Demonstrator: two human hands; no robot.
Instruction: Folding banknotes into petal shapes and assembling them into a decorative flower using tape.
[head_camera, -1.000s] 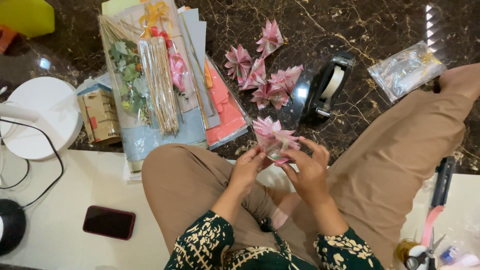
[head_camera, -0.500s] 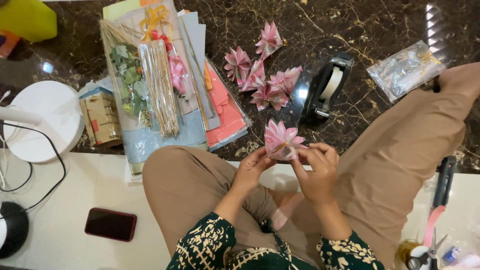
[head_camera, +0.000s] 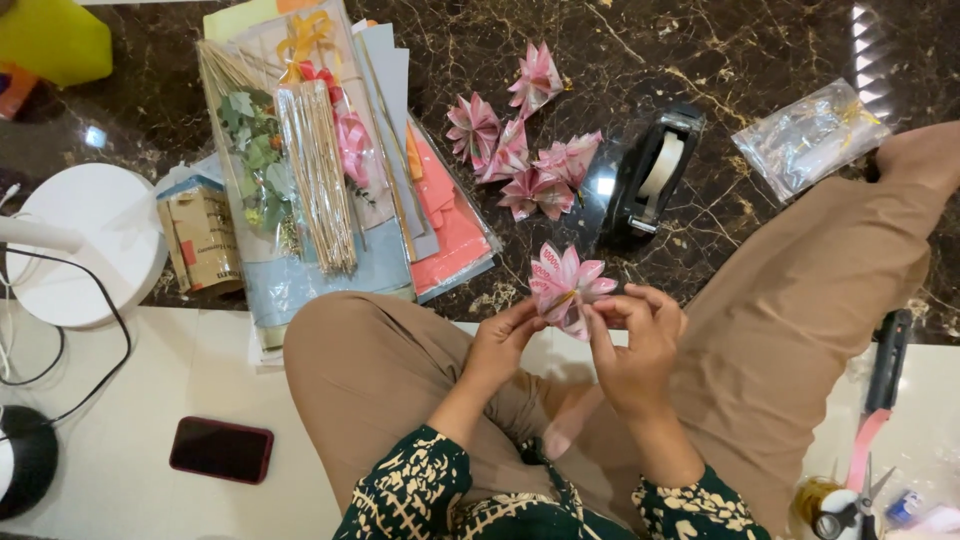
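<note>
Floor: dark marble (head_camera: 760, 40), craft supplies spread about.
Done: five folded pink flowers (head_camera: 520, 150) lie beside the tape dispenser (head_camera: 655, 175).
In hand: another flower (head_camera: 565, 285), pinched by left hand (head_camera: 505, 345) and right hand (head_camera: 635, 345) above the lap.
Left: apparently final shaping; paper stack (head_camera: 450, 215) remains.

Bare floor (head_camera: 520, 285) before tape dispenser (head_camera: 655, 175)

The person wears tan trousers and dark green sleeves patterned in cream.
</note>
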